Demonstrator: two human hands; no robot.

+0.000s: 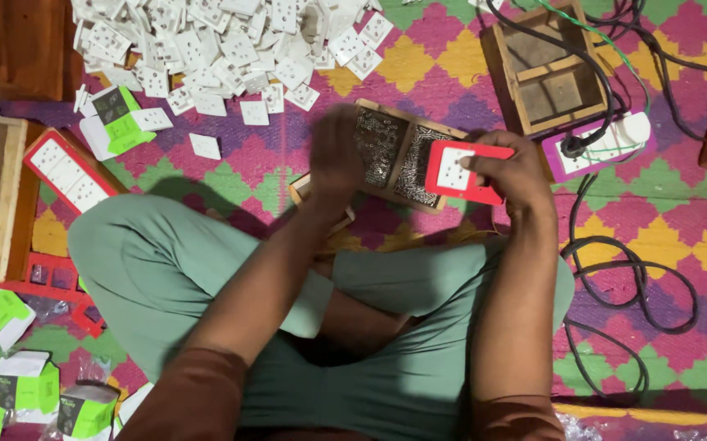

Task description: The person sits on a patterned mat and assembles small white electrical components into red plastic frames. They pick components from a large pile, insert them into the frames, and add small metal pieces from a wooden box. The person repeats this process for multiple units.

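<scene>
Overhead, a heap of white socket plates (223,49) spreads across the patterned mat (419,65). An empty wooden box (545,77) sits to the right. Nearer, a two-compartment wooden tray (394,151) holds small metal screws. The right hand (504,167) pinches a red backing card with one white socket plate (460,171) by its edge, above the tray; it looks light, stiff, smooth plastic. The left hand (335,151), blurred, hovers over the tray; I cannot tell its grip.

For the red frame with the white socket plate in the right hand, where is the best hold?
Hold the red frame by its right edge, coming from the right as the right hand does: it is flat and thin, so a thumb-over pinch there leaves the white plate uncovered.
</scene>
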